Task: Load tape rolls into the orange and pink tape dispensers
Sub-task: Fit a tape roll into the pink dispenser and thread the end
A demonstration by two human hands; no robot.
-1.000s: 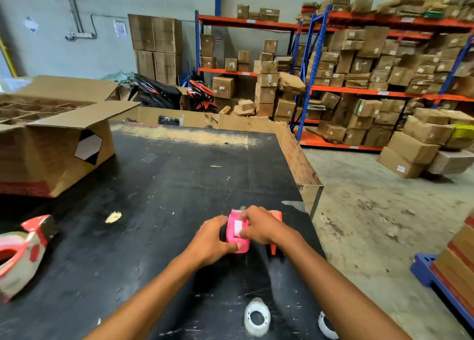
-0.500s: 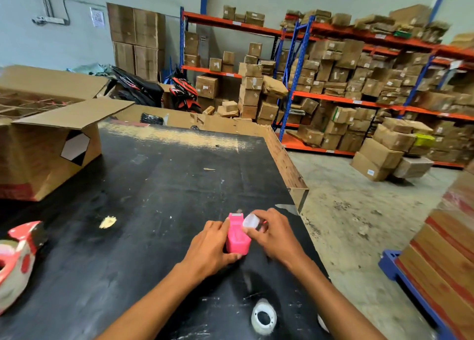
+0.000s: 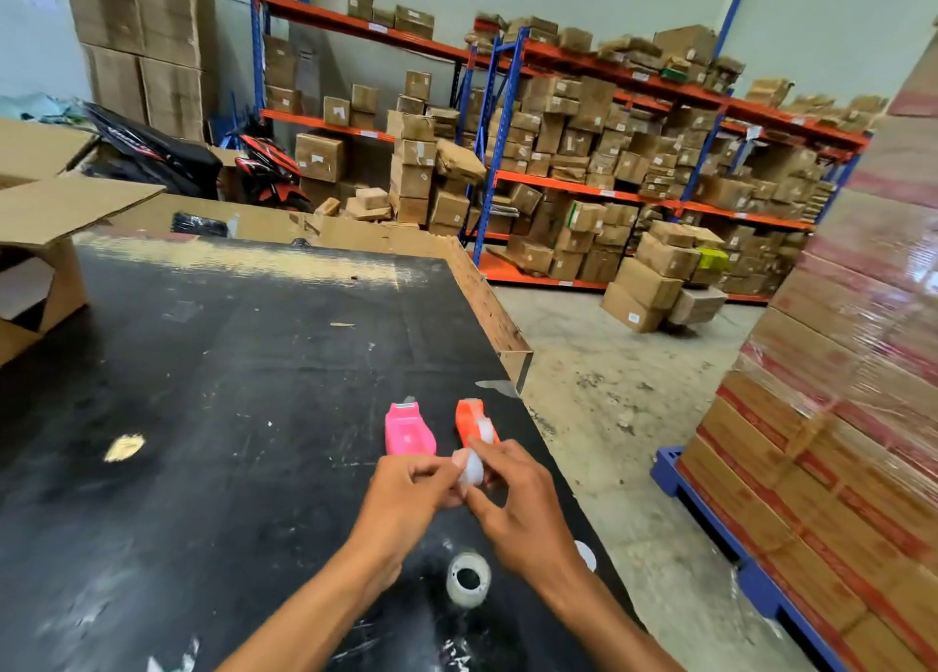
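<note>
A pink tape dispenser [image 3: 409, 429] lies on the black table [image 3: 218, 377], free of my hands. To its right lies an orange tape dispenser [image 3: 469, 417] with a clear roll showing in it. Just in front of both, my left hand [image 3: 411, 489] and my right hand [image 3: 517, 499] pinch a small clear tape roll [image 3: 471, 466] between their fingertips. A larger clear tape roll [image 3: 467, 579] stands on the table between my forearms. Part of a white round piece [image 3: 586, 555] peeks out behind my right wrist.
An open cardboard box [image 3: 45, 245] sits at the table's left. The table's right edge [image 3: 512, 336] drops to a concrete floor. A wrapped pallet of cartons [image 3: 837, 392] stands close on the right. Shelving full of boxes [image 3: 609, 164] fills the back.
My hands let go of the pink dispenser, which now lies on the table. Both hands drew back toward me with the small clear roll. The camera view swung right.
</note>
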